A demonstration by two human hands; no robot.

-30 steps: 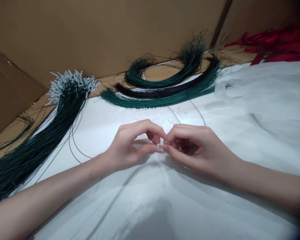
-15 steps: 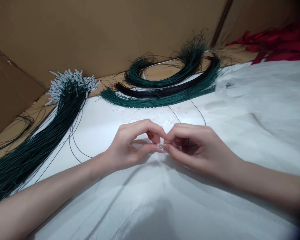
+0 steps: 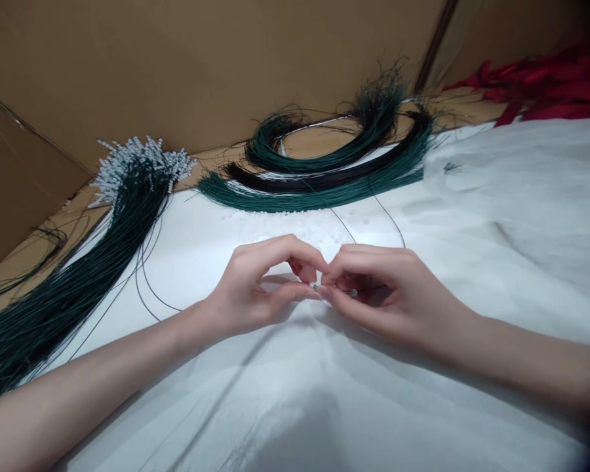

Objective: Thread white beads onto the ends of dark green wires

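In the head view my left hand [image 3: 263,278] and my right hand [image 3: 391,285] meet fingertip to fingertip, low over the white surface. Both are closed in a pinch, thumbs against forefingers. Between the tips shows a bit of dark wire [image 3: 344,226] with small whitish pieces on it, mostly covered by the fingers. The wire runs in a loop behind my right hand. Just beyond the hands, small white beads [image 3: 319,229] lie scattered.
On the left lies a thick bundle of dark green wires [image 3: 98,275] with white beaded ends [image 3: 142,164]. Curved green and black wire bundles [image 3: 319,187] rest at the back by a cardboard wall [image 3: 177,65]. Red ribbon [image 3: 560,85] and sheer white fabric [image 3: 521,183] lie at right.
Both hands stay in place. The right thumb and fingertips have shifted very slightly left, covering more of the small piece between them.
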